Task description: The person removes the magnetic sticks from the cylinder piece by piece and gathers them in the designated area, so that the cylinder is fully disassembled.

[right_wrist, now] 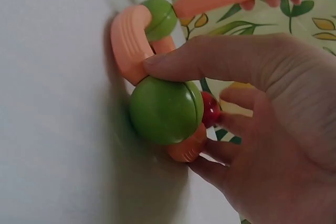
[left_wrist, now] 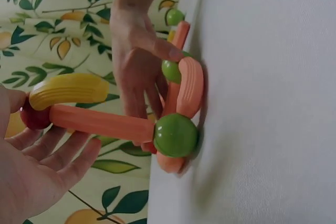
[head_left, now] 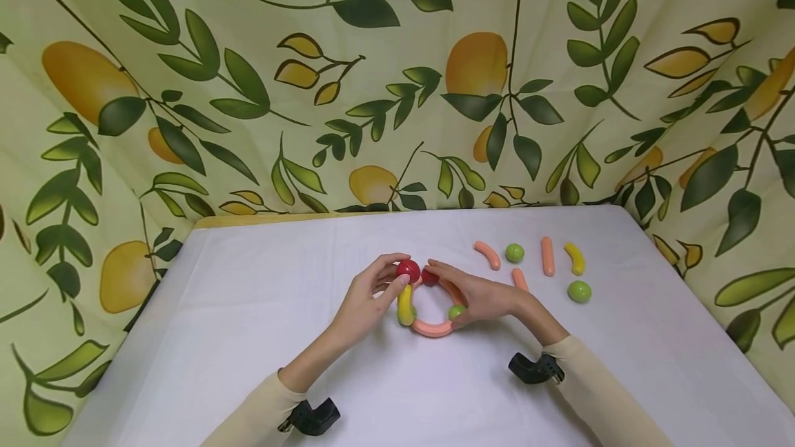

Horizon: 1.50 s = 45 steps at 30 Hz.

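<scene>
In the head view my left hand (head_left: 368, 299) pinches a red ball (head_left: 408, 270) between thumb and fingers. A curved yellow stick (head_left: 406, 305) joins this ball, and a straight orange stick (left_wrist: 105, 123) runs from it down to a green ball (left_wrist: 176, 135) near the table. That green ball belongs to a ring of curved orange sticks (head_left: 433, 330) and balls. My right hand (head_left: 487, 293) holds the ring's right side, thumb on a curved orange stick (right_wrist: 128, 43) beside another green ball (right_wrist: 165, 109), fingers reaching toward a second red ball (right_wrist: 210, 109).
Loose pieces lie right of my right hand on the white-covered table (head_left: 248, 309): orange sticks (head_left: 548, 256), green balls (head_left: 580, 291) and a curved yellow stick (head_left: 575, 259). Behind the table hangs a leaf-and-fruit patterned curtain (head_left: 385, 109).
</scene>
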### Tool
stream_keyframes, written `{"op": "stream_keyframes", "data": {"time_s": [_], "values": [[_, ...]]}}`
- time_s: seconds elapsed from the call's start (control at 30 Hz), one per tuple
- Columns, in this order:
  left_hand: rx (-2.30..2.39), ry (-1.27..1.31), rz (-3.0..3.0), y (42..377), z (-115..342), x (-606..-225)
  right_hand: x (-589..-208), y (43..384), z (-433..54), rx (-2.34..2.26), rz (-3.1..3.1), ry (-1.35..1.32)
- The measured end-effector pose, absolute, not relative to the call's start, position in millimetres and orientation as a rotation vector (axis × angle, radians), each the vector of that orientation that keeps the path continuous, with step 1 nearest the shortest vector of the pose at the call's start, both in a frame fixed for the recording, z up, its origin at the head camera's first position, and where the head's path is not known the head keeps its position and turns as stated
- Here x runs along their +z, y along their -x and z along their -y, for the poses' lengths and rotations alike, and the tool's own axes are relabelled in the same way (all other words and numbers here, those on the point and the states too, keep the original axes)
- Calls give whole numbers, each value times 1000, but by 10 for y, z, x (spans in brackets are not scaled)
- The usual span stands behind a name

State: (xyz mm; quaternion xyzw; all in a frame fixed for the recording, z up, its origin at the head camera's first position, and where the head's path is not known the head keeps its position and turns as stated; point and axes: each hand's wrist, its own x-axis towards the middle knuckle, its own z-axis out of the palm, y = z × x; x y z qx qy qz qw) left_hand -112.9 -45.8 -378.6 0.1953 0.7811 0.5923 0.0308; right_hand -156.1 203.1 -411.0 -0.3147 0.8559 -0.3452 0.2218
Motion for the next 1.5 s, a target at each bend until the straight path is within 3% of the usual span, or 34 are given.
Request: {"op": "stream_keyframes", "data": {"time_s": [0.43, 0.97, 1.5], "values": [[1814, -620, -2380, 1021, 434, -3778, -4058, 1582, -2118, -974, -2297, 908], [1814, -632, -2399, 1039, 419, -3788, -3977, 1214, -2058, -1432, -2727, 630], [1845, -591, -2459, 1021, 358, -3747, -3886, 950, -1893, -1527, -2795, 598]]}}
